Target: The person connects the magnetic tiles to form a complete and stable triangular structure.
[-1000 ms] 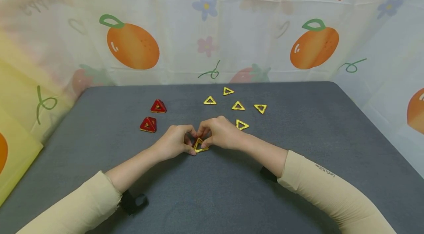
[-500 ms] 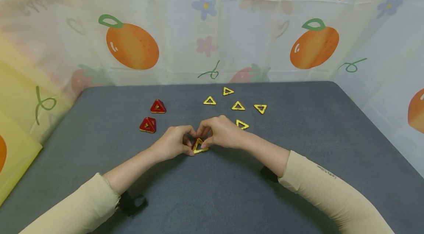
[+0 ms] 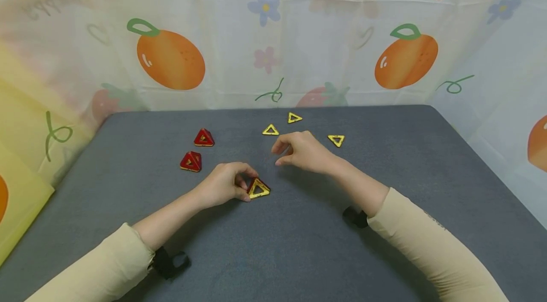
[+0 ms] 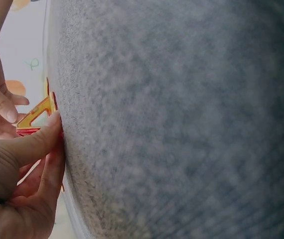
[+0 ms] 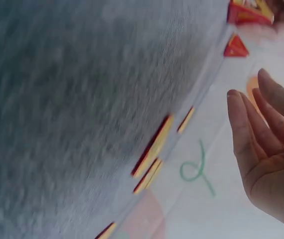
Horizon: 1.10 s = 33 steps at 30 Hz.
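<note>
Fruit-printed cloth [image 3: 325, 64] hangs behind our grey table [image 3: 273, 254]. Our left hand [image 3: 224, 182] pinches the red-and-yellow triangular block [image 3: 259, 194] from its left side — while our right hand [image 3: 306, 152], thumb and fingers apart, empty, hovers farther off, beyond and right of the block.

Views, 3: head, above, forward-down over table [image 3: 273, 245]; 2 wrist, close, low, rolled sideways; all share triangular piece [image 3: 263, 186].
</note>
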Motion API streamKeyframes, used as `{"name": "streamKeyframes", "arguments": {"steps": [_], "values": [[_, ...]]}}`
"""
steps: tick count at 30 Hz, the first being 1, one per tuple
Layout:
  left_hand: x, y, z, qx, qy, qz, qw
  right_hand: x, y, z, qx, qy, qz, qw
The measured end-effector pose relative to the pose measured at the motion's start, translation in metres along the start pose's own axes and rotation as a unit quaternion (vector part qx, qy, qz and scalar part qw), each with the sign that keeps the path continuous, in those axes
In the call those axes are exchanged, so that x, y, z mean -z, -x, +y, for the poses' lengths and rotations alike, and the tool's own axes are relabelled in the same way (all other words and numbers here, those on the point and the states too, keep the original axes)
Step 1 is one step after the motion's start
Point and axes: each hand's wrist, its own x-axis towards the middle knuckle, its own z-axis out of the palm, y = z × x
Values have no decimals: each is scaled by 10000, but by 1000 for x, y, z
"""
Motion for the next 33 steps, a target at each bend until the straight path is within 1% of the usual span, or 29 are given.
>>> {"name": "streamKeyframes", "arguments": {"steps": [4, 8, 12, 17, 21, 26, 33], "values": [[0, 1, 0, 45, 36, -7, 10000, 12, 1, 12, -332, 49, 154, 9993], [1, 2, 1, 70, 93, -23, 9999, 23, 2, 25, -554, 140, 268, 9980], [1, 2, 1, 36, 134, -34, 9999, 30, 4, 38, -740, 65, 264, 9969], [2, 2, 0, 25, 123, -38, 9999, 36, 7, 52, -961, -43, 8, 9954], [2, 2, -1, 55, 135, -52, 9999, 38, 9, 59, -1073, -124, -210, 9939], [2, 2, -1, 111, 161, -57, 9998, 40, 10, 66, -1093, -136, -468, 9928], [2, 1, -1, 114, 209, -73, 9997, 37, 10, 75, -1194, -266, -884, 9885]]}}
